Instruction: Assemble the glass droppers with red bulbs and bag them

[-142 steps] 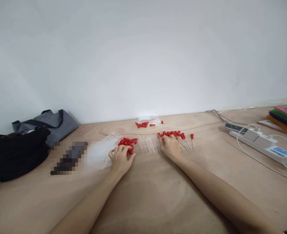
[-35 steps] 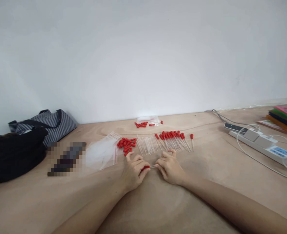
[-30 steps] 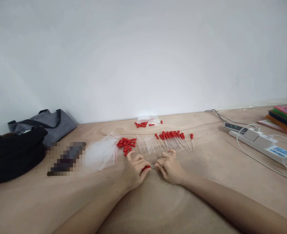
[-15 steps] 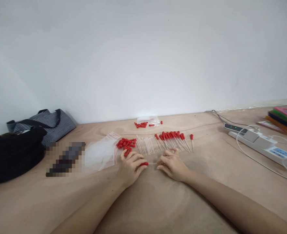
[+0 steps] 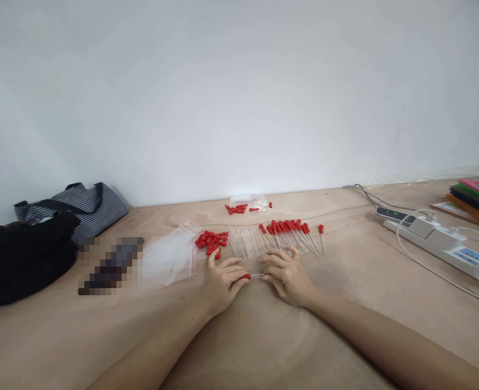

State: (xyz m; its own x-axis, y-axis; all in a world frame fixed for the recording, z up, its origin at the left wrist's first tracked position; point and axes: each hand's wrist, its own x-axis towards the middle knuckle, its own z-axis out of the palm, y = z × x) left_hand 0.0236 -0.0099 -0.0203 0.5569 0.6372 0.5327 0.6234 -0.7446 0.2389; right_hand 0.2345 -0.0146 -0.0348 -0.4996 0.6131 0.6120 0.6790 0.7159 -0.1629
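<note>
Between thumb and fingers, my left hand (image 5: 222, 281) pinches a red rubber dropper bulb (image 5: 246, 276). A thin clear dropper tube (image 5: 257, 275) runs from the bulb's mouth to my right hand (image 5: 287, 276), whose thumb and fingers are closed on its other end. How deep the tube sits in the bulb is hidden. Beyond my left hand lies a pile of loose red bulbs (image 5: 212, 238). Several bare tubes (image 5: 245, 241) lie side by side in the middle. Past my right hand is a row of droppers with red bulbs on them (image 5: 286, 226), one dropper (image 5: 321, 229) slightly apart.
Clear zip bags (image 5: 168, 255) lie left of the bulbs. Further left are a blurred-out dark object (image 5: 111, 265), a black cloth item (image 5: 28, 260) and a striped bag (image 5: 101, 208). A power strip (image 5: 430, 238) with cables and stacked coloured sheets (image 5: 477, 200) occupy the right.
My hands have come slightly closer together, and less of the tube shows between them. The fingers of my right hand are a little more spread. The view has shifted slightly.
</note>
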